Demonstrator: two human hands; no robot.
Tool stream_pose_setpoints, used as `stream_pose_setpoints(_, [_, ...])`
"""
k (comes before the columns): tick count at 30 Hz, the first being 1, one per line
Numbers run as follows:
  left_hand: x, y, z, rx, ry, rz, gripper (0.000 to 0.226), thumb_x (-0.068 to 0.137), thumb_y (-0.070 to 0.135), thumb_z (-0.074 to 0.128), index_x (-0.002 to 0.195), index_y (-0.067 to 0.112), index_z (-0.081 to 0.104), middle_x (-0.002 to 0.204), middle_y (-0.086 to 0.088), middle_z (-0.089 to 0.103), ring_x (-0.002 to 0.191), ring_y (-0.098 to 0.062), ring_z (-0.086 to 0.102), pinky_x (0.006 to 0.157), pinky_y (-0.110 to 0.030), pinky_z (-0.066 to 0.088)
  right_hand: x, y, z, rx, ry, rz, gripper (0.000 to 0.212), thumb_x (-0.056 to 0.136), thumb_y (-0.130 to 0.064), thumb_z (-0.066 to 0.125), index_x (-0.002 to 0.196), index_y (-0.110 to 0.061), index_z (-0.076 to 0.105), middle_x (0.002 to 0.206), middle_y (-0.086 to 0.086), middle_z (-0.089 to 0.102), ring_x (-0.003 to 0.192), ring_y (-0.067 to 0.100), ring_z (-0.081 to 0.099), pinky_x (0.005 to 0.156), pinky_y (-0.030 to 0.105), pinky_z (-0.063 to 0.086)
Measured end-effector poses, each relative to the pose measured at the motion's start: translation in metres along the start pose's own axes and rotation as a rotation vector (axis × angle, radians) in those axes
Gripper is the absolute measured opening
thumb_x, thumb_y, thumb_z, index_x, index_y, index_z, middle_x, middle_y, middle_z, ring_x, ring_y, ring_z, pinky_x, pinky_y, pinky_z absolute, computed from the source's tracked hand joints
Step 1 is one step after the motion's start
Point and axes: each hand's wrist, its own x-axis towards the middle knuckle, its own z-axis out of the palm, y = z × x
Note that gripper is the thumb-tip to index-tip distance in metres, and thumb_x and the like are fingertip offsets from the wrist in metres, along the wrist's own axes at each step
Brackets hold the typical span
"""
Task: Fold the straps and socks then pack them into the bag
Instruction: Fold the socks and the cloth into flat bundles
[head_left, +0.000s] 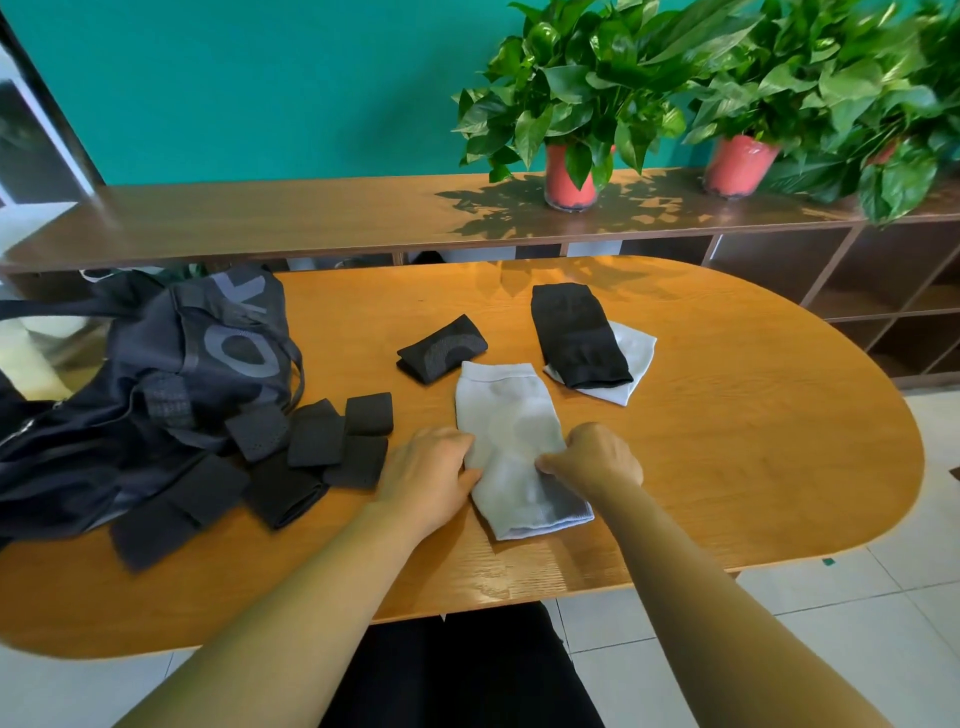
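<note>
The pale sock (511, 415) lies flat just below the middle of the frame, its length running from upper left to lower right on the bench (753, 441). Both hands hold it at its waist. The left hand (431, 478) has its fingers curled over the sock's left edge with the thumb pressed against the cloth. The right hand (602, 460) is bunched into a near fist and pinches the right edge. Gripping at the midline on both sides looks like the set-up for a fold in half, as the crease would fall where the hands are.

Just above the sock, nearly touching its upper left corner, sits a black sock (441, 348) already folded into a compact bundle, probably parked there as finished. To the upper right, another black sock (576, 338) lies flat on top of a second pale sock (636, 358); neither looks folded, so they are likely waiting their turn.

At left of centre, the black straps (311, 447) spread in a loose heap, some ends overlapping, one part lying against the dark bag (156, 374). The bag slumps at the left edge of the frame, near enough for packing. No folded thing shows inside it, so packing appears not yet begun.
</note>
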Motion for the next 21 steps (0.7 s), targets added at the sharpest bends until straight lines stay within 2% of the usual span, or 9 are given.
stream_pose_setpoints(4, [0.005,-0.004,0.000,-0.070,-0.020,-0.004,0.028,0.093,0.037,0.056,0.113,0.019,0.063,0.111,0.005,0.061,0.105,-0.019,0.054,0.081,-0.036,0.050,0.006,0.005,-0.003,0.221,0.012,-0.079,0.028,0.080,-0.029,0.063,0.065,-0.018,0.043,0.062,-0.001,0.046,0.056,0.013,0.044,0.049,0.023,0.033])
stream_pose_setpoints(6, [0.008,-0.006,-0.003,-0.218,-0.011,-0.054,0.027,0.095,0.031,0.054,0.119,0.022,0.063,0.113,0.004,0.063,0.105,-0.019,0.057,0.083,-0.036,0.050,0.008,0.006,-0.009,0.346,0.026,-0.118,0.027,0.081,-0.024,0.062,0.064,-0.017,0.042,0.062,0.001,0.044,0.057,0.015,0.043,0.051,0.024,0.036])
stream_pose_setpoints(9, [0.013,-0.009,-0.010,-0.374,-0.007,-0.140,0.037,0.098,0.023,0.051,0.135,0.019,0.054,0.130,0.000,0.060,0.118,-0.018,0.055,0.095,-0.032,0.046,0.010,0.009,-0.021,0.371,0.055,-0.138,0.008,0.083,-0.018,0.058,0.075,-0.019,0.055,0.073,0.002,0.059,0.070,0.019,0.057,0.061,0.030,0.048])
stream_pose_setpoints(11, [0.016,-0.011,-0.013,-0.396,-0.009,-0.148,0.040,0.098,0.021,0.051,0.138,0.017,0.051,0.135,-0.001,0.057,0.123,-0.017,0.053,0.100,-0.032,0.044,0.007,0.009,-0.035,0.249,0.162,-0.157,0.010,0.082,-0.016,0.053,0.086,-0.022,0.061,0.076,0.001,0.061,0.075,0.022,0.059,0.058,0.029,0.046])
stream_pose_setpoints(14, [0.019,-0.014,-0.015,-0.408,0.003,-0.142,0.039,0.098,0.017,0.050,0.137,0.017,0.051,0.136,-0.002,0.056,0.126,-0.018,0.051,0.104,-0.035,0.043,-0.002,-0.003,-0.064,0.004,0.431,-0.328,0.019,0.083,-0.012,0.049,0.093,-0.022,0.063,0.068,-0.001,0.054,0.062,0.020,0.049,0.048,0.023,0.027])
stream_pose_setpoints(16, [0.020,-0.016,-0.013,-0.442,0.025,-0.147,0.038,0.099,0.015,0.048,0.137,0.016,0.052,0.138,-0.002,0.055,0.129,-0.018,0.049,0.107,-0.033,0.039,-0.008,-0.014,-0.076,-0.189,0.623,-0.504,0.020,0.082,-0.007,0.051,0.090,-0.019,0.065,0.059,-0.002,0.048,0.050,0.019,0.044,0.046,0.020,0.020])
stream_pose_setpoints(18, [0.019,-0.017,-0.012,-0.462,0.042,-0.155,0.038,0.099,0.013,0.047,0.136,0.015,0.052,0.139,-0.003,0.054,0.130,-0.018,0.048,0.108,-0.032,0.037,-0.015,-0.026,-0.075,-0.385,0.720,-0.624,0.020,0.072,0.000,0.060,0.082,-0.016,0.066,0.048,-0.007,0.033,0.038,0.013,0.031,0.045,0.016,0.015])
stream_pose_setpoints(19, [0.018,-0.018,-0.012,-0.460,0.046,-0.156,0.037,0.099,0.012,0.046,0.136,0.014,0.053,0.138,-0.004,0.054,0.130,-0.019,0.048,0.108,-0.033,0.038,-0.019,-0.030,-0.070,-0.459,0.645,-0.656,0.023,0.073,0.000,0.060,0.084,-0.018,0.066,0.051,-0.007,0.035,0.040,0.013,0.034,0.045,0.017,0.017])
stream_pose_setpoints(21, [0.017,-0.019,-0.011,-0.434,0.044,-0.148,0.037,0.099,0.010,0.046,0.135,0.012,0.054,0.136,-0.006,0.057,0.127,-0.022,0.051,0.106,-0.035,0.041,-0.025,-0.033,-0.051,-0.543,0.367,-0.645,0.029,0.085,-0.005,0.051,0.101,-0.024,0.064,0.076,-0.003,0.057,0.065,0.019,0.056,0.052,0.024,0.031])
